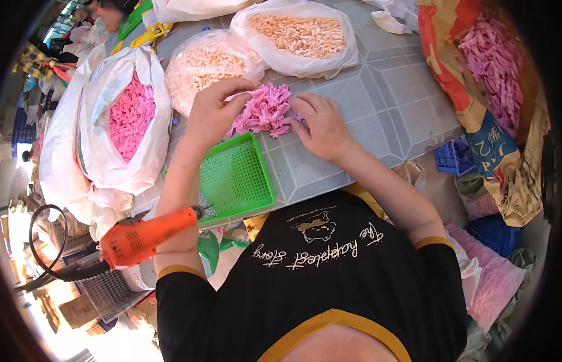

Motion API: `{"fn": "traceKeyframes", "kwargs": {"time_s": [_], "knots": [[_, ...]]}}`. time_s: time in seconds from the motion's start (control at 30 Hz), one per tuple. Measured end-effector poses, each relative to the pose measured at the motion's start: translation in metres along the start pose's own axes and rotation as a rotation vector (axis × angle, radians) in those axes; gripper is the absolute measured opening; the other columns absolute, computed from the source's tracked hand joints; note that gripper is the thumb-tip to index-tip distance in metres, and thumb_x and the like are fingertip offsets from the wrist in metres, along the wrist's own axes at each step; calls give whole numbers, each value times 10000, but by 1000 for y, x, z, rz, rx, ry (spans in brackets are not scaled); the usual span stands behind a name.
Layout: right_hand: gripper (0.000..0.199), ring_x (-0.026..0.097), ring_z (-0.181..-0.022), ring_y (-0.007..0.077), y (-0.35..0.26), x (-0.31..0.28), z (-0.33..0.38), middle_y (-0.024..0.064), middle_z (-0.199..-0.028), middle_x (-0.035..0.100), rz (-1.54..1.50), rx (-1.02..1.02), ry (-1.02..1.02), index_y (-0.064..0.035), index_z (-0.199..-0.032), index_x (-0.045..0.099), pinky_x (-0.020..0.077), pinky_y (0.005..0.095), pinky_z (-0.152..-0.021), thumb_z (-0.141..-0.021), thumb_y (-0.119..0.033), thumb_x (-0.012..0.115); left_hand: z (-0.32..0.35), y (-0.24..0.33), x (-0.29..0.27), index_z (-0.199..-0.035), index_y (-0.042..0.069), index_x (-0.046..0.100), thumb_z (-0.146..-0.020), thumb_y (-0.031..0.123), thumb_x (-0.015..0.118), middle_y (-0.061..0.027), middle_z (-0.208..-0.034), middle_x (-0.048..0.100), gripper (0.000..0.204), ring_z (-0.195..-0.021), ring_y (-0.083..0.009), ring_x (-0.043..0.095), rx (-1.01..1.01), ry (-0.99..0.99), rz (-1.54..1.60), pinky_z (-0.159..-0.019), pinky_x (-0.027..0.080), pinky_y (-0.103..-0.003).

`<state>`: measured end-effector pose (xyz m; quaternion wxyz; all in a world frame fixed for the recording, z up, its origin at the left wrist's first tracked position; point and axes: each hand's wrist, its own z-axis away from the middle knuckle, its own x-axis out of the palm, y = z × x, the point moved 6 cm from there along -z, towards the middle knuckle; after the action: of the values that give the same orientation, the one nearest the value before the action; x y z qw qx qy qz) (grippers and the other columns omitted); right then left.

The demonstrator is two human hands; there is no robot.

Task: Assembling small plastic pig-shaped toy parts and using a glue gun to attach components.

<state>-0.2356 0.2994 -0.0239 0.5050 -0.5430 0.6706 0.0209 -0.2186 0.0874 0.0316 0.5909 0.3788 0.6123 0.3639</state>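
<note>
A heap of small pink plastic pieces lies on the table in front of me. My left hand is at the heap's left edge, its curved finger and thumb apart and touching the pieces. On the right side, my right hand has a pink plastic piece between thumb and fingers; the exact grip is partly hidden. Just below the heap, close to my left forearm, sits a bright green plastic basket with small silvery bits in its left corner.
White sacks hold pink pieces at left and pale peach pieces at the back. A printed paper sack with pink strips stands right. An orange power tool is beside my left arm. A blue basket sits below the table's right edge.
</note>
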Motion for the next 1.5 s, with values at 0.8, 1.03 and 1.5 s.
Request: {"fn": "traceKeyframes", "kwargs": {"time_s": [0.8, 1.03, 1.5], "knots": [[226, 586, -1080, 379, -12, 7, 3, 197, -1130, 599, 96, -120, 71, 3, -1105, 585, 467, 445, -942, -925, -102, 675, 346, -85, -130, -1119, -10, 697, -921, 123, 709, -65, -983, 715, 239, -882, -137, 693, -332, 836, 277, -808, 555, -259], [142, 596, -896, 280, -26, 1, 16, 145, -1035, 606, -90, -130, 24, 8, -1043, 593, 497, 361, -793, -927, -31, 666, 563, -121, -33, -1053, -10, 729, -863, 160, 722, -62, -854, 713, 255, -741, -129, 660, -1109, 1113, -40, -698, 534, -262], [271, 629, -910, 345, -18, -51, 139, 170, -1057, 635, -38, -732, -433, -24, -1080, 625, 517, 436, -771, -818, 14, 684, 658, -354, 41, -1446, 114, 395, -955, 145, 533, -92, -1456, 491, 511, -1391, -263, 438, -1787, 617, -526, -1136, 315, -554]]}}
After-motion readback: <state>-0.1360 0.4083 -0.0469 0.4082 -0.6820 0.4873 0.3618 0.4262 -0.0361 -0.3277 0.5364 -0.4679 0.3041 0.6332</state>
